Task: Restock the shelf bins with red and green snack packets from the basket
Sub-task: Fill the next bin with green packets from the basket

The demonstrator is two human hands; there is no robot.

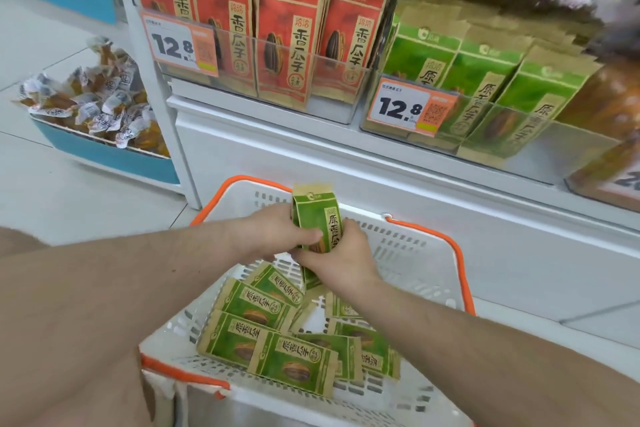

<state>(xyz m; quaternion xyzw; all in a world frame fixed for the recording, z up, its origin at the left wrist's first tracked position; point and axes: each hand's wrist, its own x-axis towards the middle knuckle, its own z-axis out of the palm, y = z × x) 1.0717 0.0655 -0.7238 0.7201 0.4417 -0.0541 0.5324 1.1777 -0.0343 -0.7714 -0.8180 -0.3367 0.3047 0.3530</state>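
Note:
A white basket with an orange rim stands on the floor in front of the shelf. Several green snack packets lie flat inside it. Both my hands hold a small upright stack of green packets above the basket: my left hand grips its left side, my right hand grips its lower right. On the shelf above, a clear bin holds red packets, and a second clear bin to its right holds green packets.
Price tags reading 12.8 hang on the red bin and the green bin. A blue tub of wrapped snacks stands at left on the tiled floor. Orange packs sit at far right of the shelf.

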